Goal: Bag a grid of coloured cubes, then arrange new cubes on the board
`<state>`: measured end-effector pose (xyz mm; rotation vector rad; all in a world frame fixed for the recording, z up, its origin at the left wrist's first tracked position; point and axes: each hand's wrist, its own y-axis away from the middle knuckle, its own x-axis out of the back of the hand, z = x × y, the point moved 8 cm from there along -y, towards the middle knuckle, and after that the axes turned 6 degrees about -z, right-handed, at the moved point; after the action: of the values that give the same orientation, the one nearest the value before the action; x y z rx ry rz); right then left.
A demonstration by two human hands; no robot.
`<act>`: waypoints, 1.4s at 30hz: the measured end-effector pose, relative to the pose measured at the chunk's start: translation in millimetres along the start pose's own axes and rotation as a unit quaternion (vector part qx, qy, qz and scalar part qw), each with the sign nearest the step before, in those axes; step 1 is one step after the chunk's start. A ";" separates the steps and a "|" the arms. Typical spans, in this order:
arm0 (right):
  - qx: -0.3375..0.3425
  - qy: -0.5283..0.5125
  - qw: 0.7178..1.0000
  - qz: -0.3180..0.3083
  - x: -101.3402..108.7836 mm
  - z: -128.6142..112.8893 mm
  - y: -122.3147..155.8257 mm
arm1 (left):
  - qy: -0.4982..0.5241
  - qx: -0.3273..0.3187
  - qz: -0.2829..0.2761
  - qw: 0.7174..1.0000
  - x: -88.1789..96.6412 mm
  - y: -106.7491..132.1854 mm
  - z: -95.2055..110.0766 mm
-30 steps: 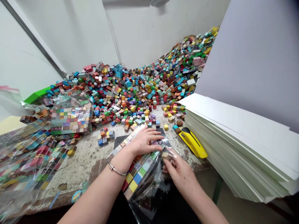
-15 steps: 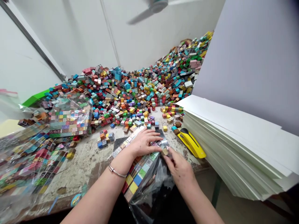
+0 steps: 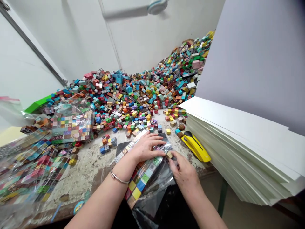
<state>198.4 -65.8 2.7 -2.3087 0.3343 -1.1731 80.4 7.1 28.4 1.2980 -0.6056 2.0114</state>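
My left hand (image 3: 149,146) lies flat with its fingers stretched across a slab of small colored cubes (image 3: 140,186). The slab sits tilted at the table's front edge on something black. My right hand (image 3: 183,170) is closed at the slab's right side, thumb and fingers pinching a small tan cube (image 3: 169,155). My left thumb reaches close to that cube. Clear plastic bag film (image 3: 154,198) hangs from the slab toward my lap; how much of the slab it covers is hard to tell.
A large heap of colored cubes (image 3: 128,95) rises against the wall. Bagged cube slabs (image 3: 71,127) lie at left. A yellow cutter (image 3: 195,147) rests right of my hands, beside a tall stack of white sheets (image 3: 238,127). A few loose cubes (image 3: 107,143) sit on the worn table (image 3: 88,165).
Both hands stay almost in place. The plastic film below the slab has shifted and spread slightly, and the view has moved a little.
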 end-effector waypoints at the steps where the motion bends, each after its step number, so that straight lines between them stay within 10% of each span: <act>1: -0.007 -0.001 1.000 -0.004 -0.2 0.5 0.3 | 0.001 0.000 0.002 1.000 0.1 0.0 -0.4; 42: -0.072 -0.096 0.992 -0.032 -2.1 6.4 -11.1 | 0.008 0.009 0.007 1.000 1.4 -0.5 1.1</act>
<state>202.1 -53.4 4.2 -2.5510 0.2844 -0.9751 81.1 7.1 30.1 1.2889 -0.5917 2.0402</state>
